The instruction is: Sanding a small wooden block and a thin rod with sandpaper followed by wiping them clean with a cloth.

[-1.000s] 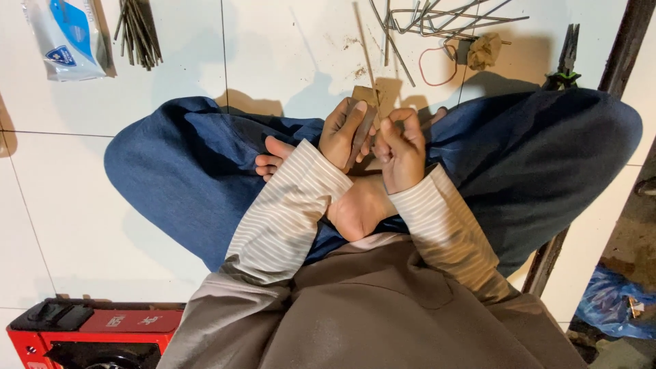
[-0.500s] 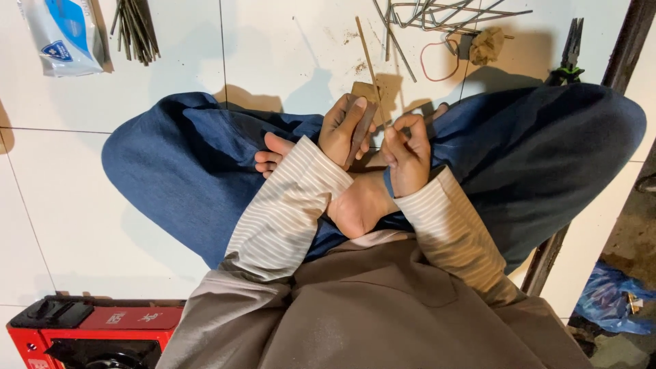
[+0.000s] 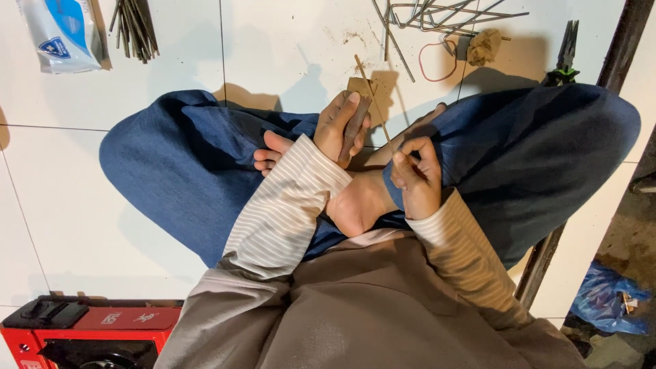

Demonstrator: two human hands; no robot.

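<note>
You are sitting cross-legged on the white tiled floor, looking down at your lap. Your left hand is curled around a small brown pad, fingers pressed along its face and thumb behind, holding it up just above your knees. Your right hand is closed into a pinch, thumb and fingertips gripping the lower end of a thin stick. The stick slants up and away from that hand and lies across the pad, touching it, with its far tip poking out past the pad's top edge.

On the floor beyond your knees lies a loose pile of metal rods, with a red rubber band and a crumpled brown wad just beside them. Pliers lie to the right of those. At the far left sit a bundle of dark sticks and a white and blue packet. A red case lies near your left side.
</note>
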